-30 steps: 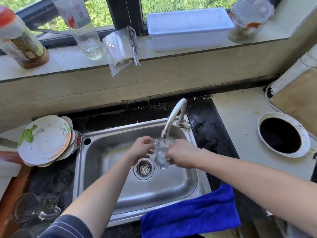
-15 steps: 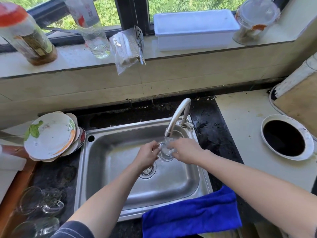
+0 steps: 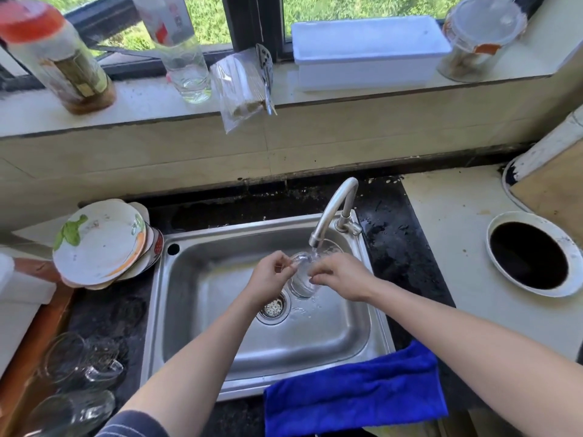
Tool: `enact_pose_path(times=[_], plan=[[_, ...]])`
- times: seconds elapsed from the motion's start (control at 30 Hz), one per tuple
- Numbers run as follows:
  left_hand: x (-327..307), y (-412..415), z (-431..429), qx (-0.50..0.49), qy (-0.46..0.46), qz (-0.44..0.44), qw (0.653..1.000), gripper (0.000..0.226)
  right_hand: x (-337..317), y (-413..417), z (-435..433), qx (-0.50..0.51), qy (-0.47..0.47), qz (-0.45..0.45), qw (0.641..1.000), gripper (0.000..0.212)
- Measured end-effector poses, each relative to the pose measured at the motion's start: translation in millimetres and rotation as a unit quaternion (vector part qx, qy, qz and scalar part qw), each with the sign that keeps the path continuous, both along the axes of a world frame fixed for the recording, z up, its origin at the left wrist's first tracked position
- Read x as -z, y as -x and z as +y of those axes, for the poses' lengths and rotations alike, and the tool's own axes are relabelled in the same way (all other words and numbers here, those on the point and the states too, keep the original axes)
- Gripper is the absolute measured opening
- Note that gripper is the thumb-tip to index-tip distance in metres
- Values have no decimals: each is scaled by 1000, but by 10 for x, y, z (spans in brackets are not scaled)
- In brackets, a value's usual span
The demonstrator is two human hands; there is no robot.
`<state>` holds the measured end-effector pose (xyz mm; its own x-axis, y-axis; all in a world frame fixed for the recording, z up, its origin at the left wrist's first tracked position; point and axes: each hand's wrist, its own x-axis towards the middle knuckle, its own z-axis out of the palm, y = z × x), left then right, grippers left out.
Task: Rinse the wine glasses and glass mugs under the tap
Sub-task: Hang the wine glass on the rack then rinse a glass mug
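A clear glass mug (image 3: pixel 302 277) sits tilted under the spout of the steel tap (image 3: pixel 333 209), over the steel sink (image 3: pixel 220 272). Water runs from the spout onto it. My left hand (image 3: pixel 270 275) grips the mug's left side near the rim. My right hand (image 3: pixel 342 277) holds its right side, fingers curled over the glass. More glass mugs (image 3: pixel 83 362) stand on the dark counter at the lower left, with another glass (image 3: pixel 67 413) in front of them. I cannot make out a wine glass among them.
A stack of plates (image 3: pixel 101 242) leans left of the sink. A blue cloth (image 3: pixel 353 392) hangs over the sink's front right edge. A round hole (image 3: pixel 530 253) opens in the right counter. Bottles (image 3: pixel 60 55), a bag and a white box (image 3: pixel 369 48) line the windowsill.
Both hands have kept hold of the mug under the tap and turned it, so it now lies more tilted, with its mouth toward the left hand.
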<state>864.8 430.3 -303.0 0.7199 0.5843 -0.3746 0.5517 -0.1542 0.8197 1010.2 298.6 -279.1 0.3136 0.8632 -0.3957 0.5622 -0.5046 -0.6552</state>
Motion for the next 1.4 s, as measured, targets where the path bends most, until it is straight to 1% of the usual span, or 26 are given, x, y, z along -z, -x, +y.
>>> enact_pose_path(times=[0.07, 0.13, 0.17, 0.2, 0.27, 0.33, 0.43, 0.47, 0.53, 0.6, 0.67, 0.73, 0.77, 0.83, 0.93, 1.0, 1.07, 1.1, 1.13, 1.17, 1.2, 1.23, 1.27, 1.33, 1.37, 1.4], plan=[[7, 1, -40, -93, 164, 4, 982, 17, -25, 38, 36, 69, -39, 84, 993, 10], [4, -24, -92, -165, 340, -8, 926, 25, -56, 108, 68, 108, -64, 148, 981, 12], [22, -46, -93, -187, 392, -28, 900, 27, -60, 150, 60, 116, -65, 174, 976, 16], [55, -61, -82, -191, 418, -41, 887, 29, -69, 189, 39, 110, -59, 196, 973, 21], [119, -44, -80, -171, 439, -33, 881, 37, -91, 216, -19, 64, -35, 208, 975, 30], [174, -21, -97, -147, 451, -8, 880, 44, -163, 165, -2, 12, -10, 165, 986, 32], [227, -7, -119, -145, 459, 3, 876, 44, -281, 126, 143, -80, 24, -20, 996, 41], [235, -2, -106, -149, 458, 5, 876, 44, -306, 147, 160, -115, 42, -49, 991, 47], [264, 28, -44, -144, 460, 14, 876, 44, -324, 151, 91, -182, 76, -34, 980, 53], [285, 44, 16, -128, 458, 48, 878, 45, -364, 82, 24, -221, 92, -55, 969, 46], [280, 17, 36, -121, 466, 76, 873, 50, -340, 13, 96, -158, 76, -70, 982, 43], [241, -25, 63, -112, 486, 79, 863, 50, -282, 40, 190, -46, 47, 34, 997, 45], [231, -32, 94, -109, 488, 76, 862, 48, -233, 76, 213, -17, 35, 93, 995, 39], [228, -17, 156, -111, 500, 53, 858, 42, -168, 143, 199, 15, 12, 162, 987, 24], [245, -6, 129, -148, 523, -37, 838, 36, -228, 173, 178, 138, -36, 255, 956, 21], [248, -24, 98, -181, 517, -65, 834, 33, -229, 196, 172, 157, -40, 282, 946, 18], [258, -17, 113, -185, 507, -42, 841, 35, -212, 196, 114, 39, -13, 209, 977, 21], [280, 2, 144, -180, 502, -23, 845, 37, -206, 183, 85, -50, 9, 132, 990, 26], [290, 21, 179, -173, 506, -7, 845, 40, -224, 160, 72, -133, 21, 34, 990, 29], [307, 46, 203, -172, 512, 5, 841, 41, -226, 139, 71, -183, 28, -49, 982, 28], [310, 66, 206, -179, 525, 1, 832, 43, -244, 130, 83, -190, 19, -97, 977, 26], [315, 72, 203, -191, 539, -20, 820, 43, -256, 152, 118, -163, 5, -104, 981, 24], [301, 69, 183, -207, 549, -53, 808, 41, -257, 207, 160, -114, -12, -80, 990, 21], [306, 56, 138, -232, 550, -107, 795, 37, -244, 336, 263, -5, -51, 15, 999, 17], [320, 59, 114, -238, 547, -119, 794, 37, -236, 373, 287, 12, -59, 37, 997, 17], [339, 73, 104, -244, 541, -116, 797, 38, -257, 377, 268, -20, -60, 23, 998, 19]])
